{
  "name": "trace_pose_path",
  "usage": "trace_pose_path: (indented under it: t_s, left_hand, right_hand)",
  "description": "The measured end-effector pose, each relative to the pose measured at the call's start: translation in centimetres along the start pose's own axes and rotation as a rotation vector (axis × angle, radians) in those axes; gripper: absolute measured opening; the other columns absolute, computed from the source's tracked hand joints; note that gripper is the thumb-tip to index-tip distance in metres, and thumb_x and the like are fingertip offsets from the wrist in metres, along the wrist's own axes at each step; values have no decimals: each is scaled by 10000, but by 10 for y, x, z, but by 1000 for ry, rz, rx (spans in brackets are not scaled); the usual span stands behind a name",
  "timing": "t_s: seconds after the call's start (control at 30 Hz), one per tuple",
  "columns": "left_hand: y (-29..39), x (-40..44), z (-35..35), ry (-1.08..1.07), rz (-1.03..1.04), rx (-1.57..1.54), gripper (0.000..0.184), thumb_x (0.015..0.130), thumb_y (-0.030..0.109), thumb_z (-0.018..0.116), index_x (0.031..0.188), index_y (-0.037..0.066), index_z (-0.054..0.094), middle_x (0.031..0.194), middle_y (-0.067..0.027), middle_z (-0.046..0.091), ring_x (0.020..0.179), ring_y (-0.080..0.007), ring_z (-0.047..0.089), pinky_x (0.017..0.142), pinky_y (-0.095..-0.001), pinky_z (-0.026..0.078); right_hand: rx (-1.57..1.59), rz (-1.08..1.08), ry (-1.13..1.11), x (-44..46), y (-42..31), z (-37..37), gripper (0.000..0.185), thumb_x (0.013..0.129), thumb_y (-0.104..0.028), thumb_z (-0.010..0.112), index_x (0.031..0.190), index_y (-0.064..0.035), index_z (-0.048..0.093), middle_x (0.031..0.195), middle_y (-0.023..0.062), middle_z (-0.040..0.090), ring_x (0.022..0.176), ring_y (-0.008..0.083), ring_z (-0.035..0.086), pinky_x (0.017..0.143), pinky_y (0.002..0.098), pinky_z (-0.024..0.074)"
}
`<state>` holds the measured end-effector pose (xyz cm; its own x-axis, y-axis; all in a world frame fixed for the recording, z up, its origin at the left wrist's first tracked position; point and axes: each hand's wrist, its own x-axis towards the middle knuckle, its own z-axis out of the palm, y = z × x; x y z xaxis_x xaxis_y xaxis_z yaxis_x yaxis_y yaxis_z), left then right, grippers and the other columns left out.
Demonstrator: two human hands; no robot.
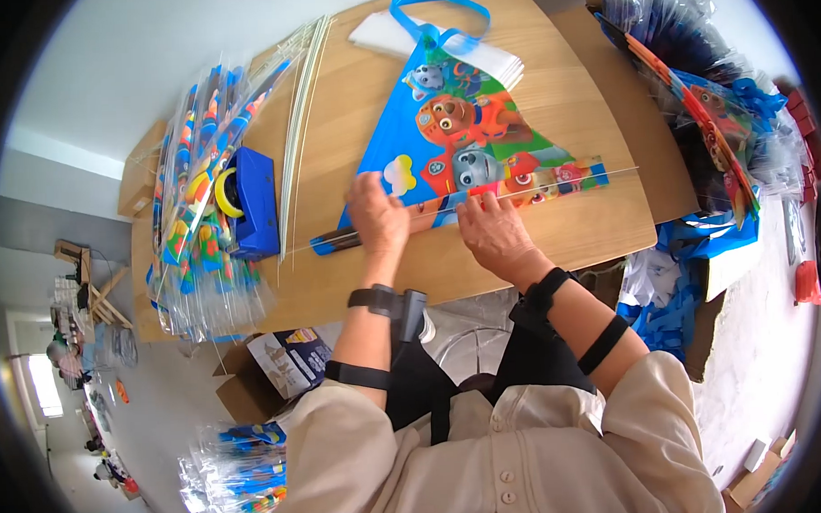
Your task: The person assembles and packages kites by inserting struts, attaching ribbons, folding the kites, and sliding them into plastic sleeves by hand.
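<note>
A triangular kite (460, 119) printed with cartoon dogs on blue and green lies flat on the table, its point away from me. Along its near side the sheet is folded or rolled into a narrow strip, and a thin pale rod (598, 176) runs along it, sticking out past the right end. My left hand (377, 217) grips the strip near its left end, fingers curled. My right hand (498, 235) presses around the strip near its middle, its fingertips bent over the edge. Blue ribbon (442, 7) loops at the kite's point.
On the wooden table (595, 96) lie white sheets (485, 59), several thin rods (299, 125), a blue tape dispenser (257, 203) and a heap of rolled, plastic-wrapped kites (195, 174). More wrapped packs (712, 92) are at right. A cardboard box (252, 380) stands below.
</note>
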<state>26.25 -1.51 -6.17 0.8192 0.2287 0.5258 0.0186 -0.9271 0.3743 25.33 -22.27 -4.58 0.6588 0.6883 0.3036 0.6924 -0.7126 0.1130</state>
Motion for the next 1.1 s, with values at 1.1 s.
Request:
trace_pose_path:
  t_s: [1.1]
  left_hand:
    - [-61,-44,-52,-222,445,106,69,847,2,567,892,13,516,846,-150,505,790,-349,550,651,-441,471]
  right_hand:
    - [1479,741,258,-29,19,10,186,824,-83,656,983,11,642,877,91,670,733,145,641,637,278,520]
